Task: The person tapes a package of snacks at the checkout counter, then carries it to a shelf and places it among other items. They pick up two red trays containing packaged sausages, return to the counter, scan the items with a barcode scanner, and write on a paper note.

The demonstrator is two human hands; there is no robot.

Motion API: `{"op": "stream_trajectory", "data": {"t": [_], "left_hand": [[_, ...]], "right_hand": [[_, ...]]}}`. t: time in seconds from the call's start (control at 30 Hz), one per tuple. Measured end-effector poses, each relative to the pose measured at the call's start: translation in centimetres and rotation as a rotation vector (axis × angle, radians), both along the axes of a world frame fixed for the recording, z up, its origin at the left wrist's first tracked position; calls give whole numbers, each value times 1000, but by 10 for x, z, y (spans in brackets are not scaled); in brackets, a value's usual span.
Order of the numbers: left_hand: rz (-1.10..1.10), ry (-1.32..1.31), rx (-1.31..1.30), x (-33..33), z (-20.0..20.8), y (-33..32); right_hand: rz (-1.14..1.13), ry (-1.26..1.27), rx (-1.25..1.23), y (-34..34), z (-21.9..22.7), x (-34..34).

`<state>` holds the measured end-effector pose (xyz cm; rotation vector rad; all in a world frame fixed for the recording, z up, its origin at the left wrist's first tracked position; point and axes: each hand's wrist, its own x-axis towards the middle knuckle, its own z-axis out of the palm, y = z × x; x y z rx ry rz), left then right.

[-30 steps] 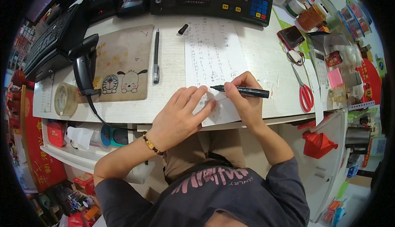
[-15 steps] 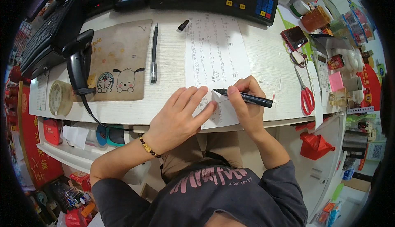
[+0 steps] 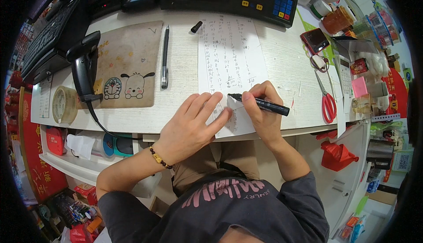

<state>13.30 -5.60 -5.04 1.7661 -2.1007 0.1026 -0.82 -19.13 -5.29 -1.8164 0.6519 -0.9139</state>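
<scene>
In my right hand [image 3: 263, 111] is a black marker [image 3: 275, 107], gripped by the thumb and fingers, its uncapped tip pointing left. The tip is at the top of a small white paper slip [image 3: 235, 103]. My left hand [image 3: 191, 122] lies spread on the papers with its fingers stretched, the thumb at the slip's left edge. Beneath both hands is a larger sheet [image 3: 238, 53] covered in handwritten columns of figures. A black marker cap [image 3: 196, 27] lies by the sheet's upper left corner. Left of it rests a black pen [image 3: 165, 60].
A black scale [image 3: 229, 0] with red digits stands at the back. On the left are a barcode scanner [image 3: 83, 71], a cartoon mat [image 3: 132, 53], a tape roll [image 3: 64, 105] and a keyboard [image 3: 53, 40]. Red-handled scissors [image 3: 328, 106] and a phone [image 3: 315, 40] lie on the right.
The marker and my right hand have shifted very slightly to the left. My left hand stays in place.
</scene>
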Motion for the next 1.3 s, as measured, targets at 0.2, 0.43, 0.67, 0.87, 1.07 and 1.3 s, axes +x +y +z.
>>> {"op": "stream_trajectory", "data": {"t": [0.2,0.43,0.67,0.87,1.07,1.3], "left_hand": [[0,-11,6,0,1,0],[-3,-12,14,0,1,0],[-5,-2,21,0,3,-1],[-8,4,29,0,3,-1],[-13,24,58,0,6,0],[-18,11,42,0,5,0]], "right_hand": [[15,19,18,-1,-1,-2],[10,15,13,-1,0,-3],[-25,-9,-37,-1,-1,-4],[-19,-21,36,0,-2,-6],[24,12,78,1,2,-6],[15,-54,74,0,1,-5]]}}
